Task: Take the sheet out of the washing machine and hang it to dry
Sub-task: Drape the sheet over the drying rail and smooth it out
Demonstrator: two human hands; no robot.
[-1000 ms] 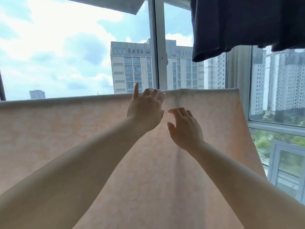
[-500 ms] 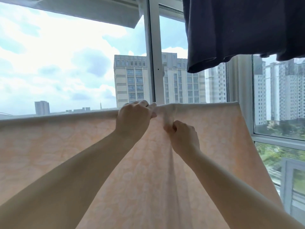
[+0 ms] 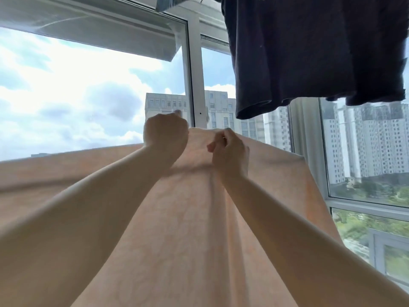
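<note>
A pale peach sheet [image 3: 190, 229] with a faint pattern hangs spread across the lower view in front of the window. Its top edge rises to a peak in the middle, where both hands hold it. My left hand [image 3: 164, 135] is a fist curled round the top edge. Just to the right, my right hand [image 3: 229, 149] pinches the same edge with curled fingers. Whatever carries the sheet is hidden behind the fabric. Both forearms reach up from the bottom of the view.
A dark navy garment [image 3: 314, 52] hangs overhead at the upper right. A white window frame post [image 3: 195, 74] stands right behind the hands. An open window sash [image 3: 88, 34] juts out at the upper left. Tall buildings show through the glass.
Both hands closed on the sheet's top edge and lifted it, so the middle now peaks upward. The view has tilted up, showing more of the dark garment and the sash.
</note>
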